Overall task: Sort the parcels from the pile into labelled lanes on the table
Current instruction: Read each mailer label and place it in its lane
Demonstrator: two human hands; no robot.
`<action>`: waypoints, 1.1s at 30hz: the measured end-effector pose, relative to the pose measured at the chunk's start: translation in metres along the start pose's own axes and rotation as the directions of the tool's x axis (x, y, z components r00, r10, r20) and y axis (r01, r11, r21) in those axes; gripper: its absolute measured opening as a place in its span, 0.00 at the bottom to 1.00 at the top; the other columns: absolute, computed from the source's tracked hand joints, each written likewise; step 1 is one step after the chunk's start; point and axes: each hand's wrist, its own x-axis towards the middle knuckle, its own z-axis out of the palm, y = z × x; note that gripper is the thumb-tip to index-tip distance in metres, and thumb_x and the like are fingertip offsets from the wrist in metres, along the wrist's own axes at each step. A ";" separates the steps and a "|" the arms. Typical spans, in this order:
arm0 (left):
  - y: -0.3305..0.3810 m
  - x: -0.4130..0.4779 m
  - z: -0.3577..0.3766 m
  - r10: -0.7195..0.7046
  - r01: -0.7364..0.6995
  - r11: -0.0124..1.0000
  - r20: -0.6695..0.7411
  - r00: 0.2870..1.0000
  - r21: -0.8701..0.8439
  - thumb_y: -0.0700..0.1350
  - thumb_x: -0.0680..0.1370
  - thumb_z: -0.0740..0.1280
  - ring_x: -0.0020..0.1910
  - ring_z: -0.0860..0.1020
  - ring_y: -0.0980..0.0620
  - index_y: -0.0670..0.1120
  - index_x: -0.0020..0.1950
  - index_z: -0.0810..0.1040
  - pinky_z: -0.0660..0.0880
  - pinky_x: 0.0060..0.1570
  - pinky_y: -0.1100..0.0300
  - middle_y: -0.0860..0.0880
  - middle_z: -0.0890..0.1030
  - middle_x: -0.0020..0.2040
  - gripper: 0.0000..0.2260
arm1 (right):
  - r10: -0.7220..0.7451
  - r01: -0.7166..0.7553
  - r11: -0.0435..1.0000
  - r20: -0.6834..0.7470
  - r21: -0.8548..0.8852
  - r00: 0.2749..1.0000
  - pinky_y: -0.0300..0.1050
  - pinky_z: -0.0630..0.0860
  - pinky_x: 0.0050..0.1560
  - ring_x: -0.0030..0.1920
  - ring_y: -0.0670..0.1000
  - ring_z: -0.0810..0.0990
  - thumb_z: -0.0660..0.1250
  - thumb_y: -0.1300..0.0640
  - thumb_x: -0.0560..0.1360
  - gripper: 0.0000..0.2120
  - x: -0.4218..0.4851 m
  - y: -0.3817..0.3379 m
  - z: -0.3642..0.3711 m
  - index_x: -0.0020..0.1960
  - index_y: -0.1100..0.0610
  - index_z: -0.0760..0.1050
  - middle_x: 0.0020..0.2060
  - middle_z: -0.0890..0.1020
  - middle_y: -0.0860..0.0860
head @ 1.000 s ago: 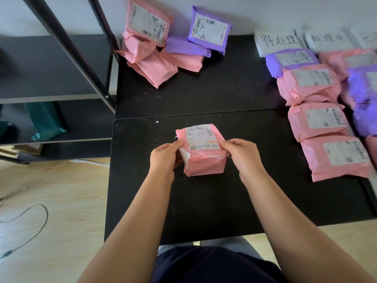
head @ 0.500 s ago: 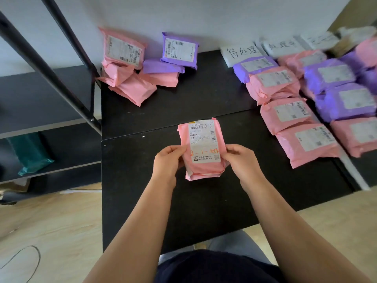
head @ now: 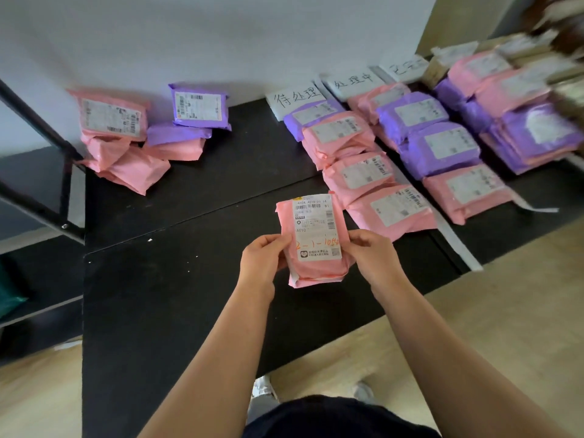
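A pink parcel (head: pixel 316 241) with a white shipping label facing me is held upright above the black table (head: pixel 177 279). My left hand (head: pixel 264 259) grips its left edge and my right hand (head: pixel 371 257) grips its right edge. The unsorted pile (head: pixel 136 134) of pink and purple parcels leans against the wall at the table's back left. At the back right, handwritten lane signs (head: pixel 295 99) head rows of sorted parcels: a first lane (head: pixel 360 172) mostly pink, a second lane (head: pixel 442 147) pink and purple, and a third lane (head: pixel 518 121) blurred at the right edge.
A dark metal shelf frame (head: pixel 41 172) stands to the left of the table, with a green bag (head: pixel 9 295) on a lower shelf. White tape strips (head: pixel 455 238) mark the lane borders. Wooden floor (head: pixel 474 295) shows beyond the table's right front edge.
The parcel has been raised and turned upright with its label toward me. The view has swung right, bringing more of the sorted lanes into sight. Both hands keep their grip.
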 end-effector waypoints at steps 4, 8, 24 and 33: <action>-0.015 -0.021 0.073 -0.006 0.005 1.000 0.060 0.998 0.025 0.44 0.77 0.72 0.47 0.85 0.51 0.44 0.52 0.81 0.81 0.53 0.50 0.49 0.86 0.47 0.06 | 0.032 -0.030 0.999 -0.060 0.031 0.998 0.31 0.71 0.37 0.47 0.44 0.82 0.68 0.58 0.79 0.04 0.009 0.028 -0.073 0.50 0.54 0.82 0.45 0.85 0.46; -0.029 -0.034 0.140 0.004 -0.011 0.997 0.085 0.996 0.078 0.44 0.77 0.72 0.48 0.85 0.50 0.44 0.51 0.80 0.81 0.54 0.49 0.49 0.86 0.47 0.06 | 0.044 -0.041 0.999 -0.101 0.033 0.994 0.36 0.74 0.43 0.46 0.45 0.83 0.68 0.58 0.79 0.05 0.019 0.056 -0.138 0.47 0.54 0.83 0.42 0.85 0.46; -0.003 -0.020 0.303 0.309 -0.435 0.765 0.322 0.895 0.475 0.47 0.77 0.71 0.47 0.81 0.51 0.48 0.45 0.79 0.79 0.51 0.51 0.54 0.83 0.43 0.04 | -0.088 0.079 0.996 -0.305 -0.043 0.948 0.41 0.72 0.56 0.59 0.45 0.76 0.67 0.52 0.80 0.20 0.081 0.077 -0.284 0.71 0.48 0.73 0.60 0.77 0.44; 0.024 0.011 0.349 0.330 -0.532 0.668 0.434 0.838 0.520 0.47 0.78 0.70 0.46 0.81 0.52 0.47 0.47 0.79 0.80 0.51 0.49 0.52 0.82 0.45 0.05 | 0.093 -0.072 0.995 -0.363 0.072 0.927 0.43 0.79 0.52 0.48 0.43 0.82 0.70 0.54 0.78 0.06 0.122 0.076 -0.308 0.54 0.47 0.82 0.44 0.84 0.41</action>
